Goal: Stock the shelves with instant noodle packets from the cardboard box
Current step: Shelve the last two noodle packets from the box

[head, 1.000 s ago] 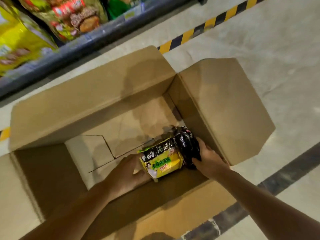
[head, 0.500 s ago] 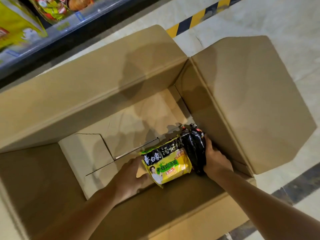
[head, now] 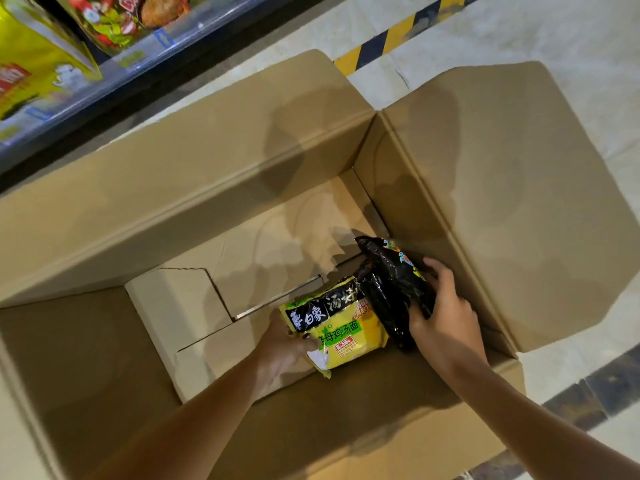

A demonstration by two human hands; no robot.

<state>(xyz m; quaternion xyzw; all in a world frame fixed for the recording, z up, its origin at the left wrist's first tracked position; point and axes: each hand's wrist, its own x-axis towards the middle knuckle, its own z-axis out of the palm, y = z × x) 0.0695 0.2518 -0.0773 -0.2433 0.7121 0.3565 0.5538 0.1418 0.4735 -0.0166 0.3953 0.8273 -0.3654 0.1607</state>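
A large open cardboard box [head: 214,168] stands on the floor with its flaps spread. Near its right inner corner lie a yellow noodle packet [head: 341,332] with a black band and, beside it, a black noodle packet [head: 391,285]. My left hand [head: 285,346] grips the yellow packet at its left edge, thumb over the front. My right hand [head: 446,315] holds the black packet from the right, fingers curled round its side, and the packet tilts up off the box floor. The rest of the box floor shows bare cardboard.
A store shelf edge [head: 114,69] runs along the upper left, holding a yellow packet [head: 38,60] and a red-green packet [head: 121,19]. Yellow-black hazard tape [head: 388,43] marks the floor behind the box. The pale concrete floor [head: 554,29] lies to the right.
The black packet has been tipped up and lifted at its far end by my right hand. My left thumb has come over the yellow packet's front. The view has moved closer to the box.
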